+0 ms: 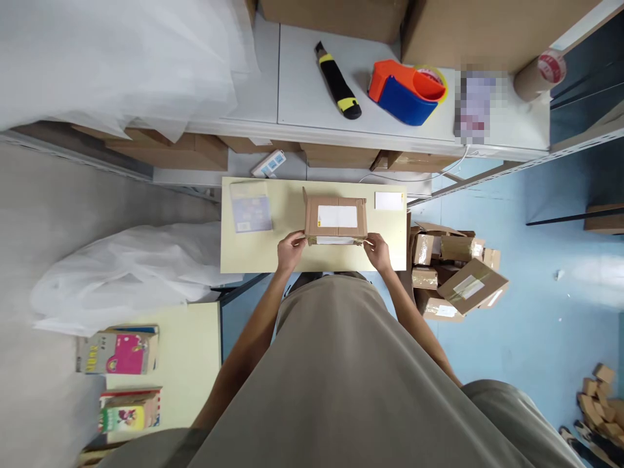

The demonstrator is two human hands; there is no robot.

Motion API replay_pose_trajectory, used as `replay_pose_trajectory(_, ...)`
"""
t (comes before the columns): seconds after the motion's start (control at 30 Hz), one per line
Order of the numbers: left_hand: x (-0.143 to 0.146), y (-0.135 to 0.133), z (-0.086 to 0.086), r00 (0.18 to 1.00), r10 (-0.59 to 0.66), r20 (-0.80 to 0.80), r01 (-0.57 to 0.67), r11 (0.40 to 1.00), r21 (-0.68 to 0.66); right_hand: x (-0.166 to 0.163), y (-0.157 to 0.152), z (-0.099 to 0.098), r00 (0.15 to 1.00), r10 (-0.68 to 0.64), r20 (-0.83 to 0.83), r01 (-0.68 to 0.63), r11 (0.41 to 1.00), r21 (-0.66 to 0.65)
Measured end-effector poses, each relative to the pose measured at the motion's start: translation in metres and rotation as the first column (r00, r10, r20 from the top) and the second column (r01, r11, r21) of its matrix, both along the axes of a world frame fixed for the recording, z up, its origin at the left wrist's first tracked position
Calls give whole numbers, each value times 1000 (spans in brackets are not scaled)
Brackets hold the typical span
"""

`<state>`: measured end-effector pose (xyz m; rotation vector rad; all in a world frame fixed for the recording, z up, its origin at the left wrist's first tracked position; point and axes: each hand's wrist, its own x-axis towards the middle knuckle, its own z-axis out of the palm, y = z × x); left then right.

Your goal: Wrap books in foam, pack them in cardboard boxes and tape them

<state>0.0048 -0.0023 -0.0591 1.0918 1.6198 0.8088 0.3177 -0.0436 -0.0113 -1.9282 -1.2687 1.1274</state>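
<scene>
On a pale-yellow table (286,205) sat a white-labelled brown cardboard box (336,218)
Left hand (290,250) and right hand (377,251) pinched its near corners.

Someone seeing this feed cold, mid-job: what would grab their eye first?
Probably the orange-and-blue tape dispenser on the pale shelf, with a black-and-yellow knife lying to its left. Then the cardboard box on the cream table, the left hand and right hand at its near corners. Off to the right, a jumbled heap of cartons stands out against the blue floor.
</scene>
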Motion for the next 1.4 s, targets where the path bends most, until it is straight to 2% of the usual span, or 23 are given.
replay_pose_trajectory(0.13,-1,-11,-20,999,-29,-40,20,976,-215,3,-1,-16,998,58,20,-56,992,-111)
replay_pose_trajectory(0.23,-3,-12,-28,999,-16,-30,9,975,-221,8,1,-22,997,73,30,-67,984,-165)
replay_pose_trajectory(0.3,-4,-5,-30,999,12,-31,-18,980,-197,11,8,-21,998,38,49,-30,987,-157)
replay_pose_trajectory(0.43,1,18,-25,997,68,-22,-70,991,-116,9,30,-15,999,-25,26,27,995,-93)
replay_pose_trajectory(0.63,16,37,-5,998,67,14,-65,996,-67,0,50,-12,1000,26,8,-25,999,-47)
replay_pose_trajectory(0.8,10,24,9,988,134,78,-136,990,25,2,36,-17,998,43,-49,-36,990,138)
replay_pose_trajectory(0.87,8,16,11,985,150,85,-152,988,24,3,28,-23,995,61,-82,-46,983,179)
replay_pose_trajectory(0.93,9,7,9,985,159,64,-158,987,-17,3,21,-31,993,71,-96,-54,984,170)
replay_pose_trajectory(1.1,17,-16,2,986,166,-18,-167,971,-169,6,8,-49,986,141,-92,-140,990,21)
replay_pose_trajectory(1.17,18,-24,4,976,187,-112,-202,970,-138,9,5,-46,983,171,-73,-170,985,21)
replay_pose_trajectory(1.2,18,-26,7,963,196,-186,-213,974,-78,11,6,-43,983,178,-44,-176,983,49)
replay_pose_trajectory(1.27,19,-28,17,920,187,-344,-159,982,106,13,10,-31,979,197,58,-203,967,151)
replay_pose_trajectory(1.33,24,-24,29,883,104,-458,23,964,264,12,19,-17,954,235,185,-278,923,266)
replay_pose_trajectory(1.4,34,-15,41,847,-43,-529,243,917,315,7,33,-5,911,291,294,-383,860,336)
